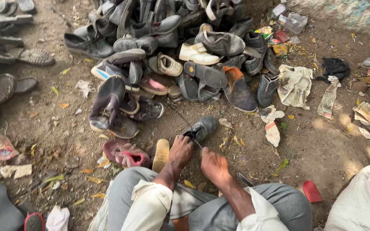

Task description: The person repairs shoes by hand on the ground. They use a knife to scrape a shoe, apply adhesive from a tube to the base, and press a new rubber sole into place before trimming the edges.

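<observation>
The left hand (180, 150) is closed over the heel end of a dark grey shoe (203, 127) lying on the bare dirt ground (322, 145) just ahead of the person's knees; its fingers curl down onto the upper. The right hand (214, 166) sits just beside it, fingers drawn together as if pinching something thin; a dark thread or lace (180, 116) runs from the shoe up and away to the left, but whether it reaches that hand, and whether a needle is held, cannot be told. Risk noted: the shoe is steadied by one hand only on loose, uneven soil, so a hard pull could twist it free or drag grit into the work; with the hands this close, a slip of any pointed tool could catch the left fingers. A tan sole (161, 155) stands on edge touching the left wrist and could topple into the working space, with a pink sandal (127, 154) just beyond it. Further out, the large heap of shoes (172, 55) is stacked loosely and could slide. Containers: a crumpled clear plastic bag or bottle (295, 22) lies near the wall, contents not discernible; a pale sack (365, 201) sits at the right, contents hidden.
</observation>
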